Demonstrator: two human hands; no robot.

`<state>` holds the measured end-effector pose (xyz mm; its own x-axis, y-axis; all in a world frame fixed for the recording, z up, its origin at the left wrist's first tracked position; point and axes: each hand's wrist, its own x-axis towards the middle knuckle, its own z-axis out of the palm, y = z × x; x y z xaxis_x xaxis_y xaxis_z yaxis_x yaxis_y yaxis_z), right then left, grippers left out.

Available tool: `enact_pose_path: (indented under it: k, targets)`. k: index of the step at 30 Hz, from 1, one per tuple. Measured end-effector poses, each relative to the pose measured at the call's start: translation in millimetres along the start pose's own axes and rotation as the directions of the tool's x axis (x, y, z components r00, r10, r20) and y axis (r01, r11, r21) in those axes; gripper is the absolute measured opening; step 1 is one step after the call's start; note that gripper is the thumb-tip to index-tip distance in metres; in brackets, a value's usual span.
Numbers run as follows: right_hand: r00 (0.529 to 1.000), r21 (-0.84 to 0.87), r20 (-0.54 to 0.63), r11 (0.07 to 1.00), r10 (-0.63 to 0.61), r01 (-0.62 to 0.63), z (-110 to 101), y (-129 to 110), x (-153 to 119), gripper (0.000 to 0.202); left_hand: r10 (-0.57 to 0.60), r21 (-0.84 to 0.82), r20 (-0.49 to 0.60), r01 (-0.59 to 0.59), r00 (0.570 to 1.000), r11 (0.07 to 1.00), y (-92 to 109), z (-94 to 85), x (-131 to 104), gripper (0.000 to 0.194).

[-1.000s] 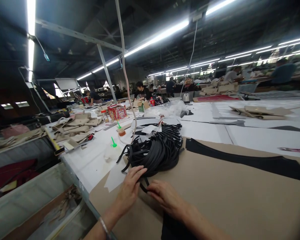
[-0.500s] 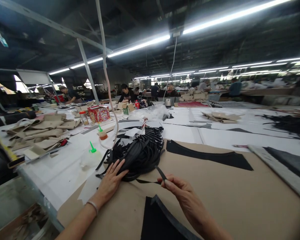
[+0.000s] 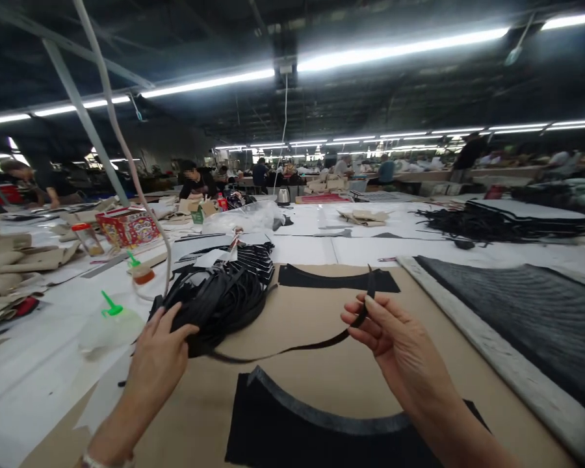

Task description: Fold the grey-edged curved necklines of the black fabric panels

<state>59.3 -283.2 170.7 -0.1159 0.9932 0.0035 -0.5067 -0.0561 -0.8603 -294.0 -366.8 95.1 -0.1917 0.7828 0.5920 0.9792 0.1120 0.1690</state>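
Note:
My right hand [image 3: 387, 325] pinches the end of a narrow black strip [image 3: 316, 343] between thumb and fingers, with a short tip poking up above them. From there the strip sags leftward to a tangled bundle of black strips [image 3: 224, 302]. My left hand [image 3: 160, 354] lies on the near left side of that bundle, its fingers apart. Below the strip is a curved black piece [image 3: 322, 435] with a grey band along its concave edge, partly covered by my right forearm. Another curved black piece [image 3: 336, 279] lies farther back, behind my right hand. Both pieces rest on a brown sheet [image 3: 214, 403].
At the left stand a clear bottle with a green nozzle [image 3: 110, 328], a smaller bottle of amber liquid [image 3: 143, 276] and a red patterned box [image 3: 129, 227]. A pale board [image 3: 478, 325] and dark mesh-like sheet [image 3: 526, 312] lie right. A cable [image 3: 127, 153] hangs at left.
My right hand has moved up and right, drawing out a longer length of strip from the bundle. My left hand stays at the bundle. The view has turned rightward.

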Motion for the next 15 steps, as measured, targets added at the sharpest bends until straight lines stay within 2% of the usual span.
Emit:
enact_pose_path:
  k: [1,2,3,4,5,6,7,10,12,13,15]
  targets:
    - [1.0,-0.03,0.02,1.0,0.003,-0.002,4.3,-1.4,-7.8,0.039,0.025,-0.158,-0.046,-0.032,0.999,0.987,29.0,-17.9,3.3,0.033]
    - [0.999,-0.055,0.046,0.998,0.01,-0.007,8.2,-2.5,-15.9,0.038,0.017,-0.324,-0.038,-0.028,0.999,0.946,58.3,-34.7,5.3,0.032]
    - [0.997,-0.076,0.074,0.997,0.022,-0.016,11.2,-3.6,-24.1,0.036,0.031,-0.472,0.059,0.001,0.998,0.882,86.4,-49.2,5.8,0.033]
    - [0.994,-0.09,0.099,0.995,0.04,-0.031,12.9,-5.2,-32.3,0.034,0.072,-0.58,0.184,0.049,0.98,0.813,112.1,-60.4,4.5,0.036]
    - [0.99,-0.094,0.123,0.994,0.064,-0.052,13.1,-7.5,-40.3,0.033,0.122,-0.659,0.258,0.082,0.958,0.748,134.6,-67.7,1.6,0.039]
    - [0.985,-0.089,0.145,0.993,0.091,-0.079,11.6,-10.6,-48.0,0.031,0.168,-0.703,0.278,0.081,0.946,0.706,153.4,-71.2,-2.8,0.042]
    - [0.979,-0.081,0.164,0.991,0.121,-0.108,8.5,-14.3,-55.3,0.03,0.265,-0.745,0.299,0.05,0.917,0.665,168.8,-71.2,-8.2,0.048]
    - [0.956,-0.077,0.226,0.982,0.188,-0.175,-11.9,-25.5,-73.7,0.025,0.525,-0.866,0.287,-0.017,0.801,0.5,198.5,-59.6,-24.7,0.056]
    - [0.957,-0.082,0.223,0.981,0.188,-0.174,-36.6,-29.5,-83.1,0.023,0.627,-0.906,0.313,0.025,0.713,0.423,208.8,-51.7,-31.9,0.049]
    - [0.963,-0.081,0.201,0.982,0.182,-0.169,-52.9,-29.8,-87.4,0.022,0.663,-0.906,0.353,0.063,0.66,0.419,211.4,-49.5,-34.2,0.049]
    - [0.982,-0.097,0.089,0.982,0.169,-0.161,-93.2,-27.0,-96.2,0.021,0.681,-0.869,0.46,0.133,0.57,0.476,210.9,-48.6,-37.4,0.059]
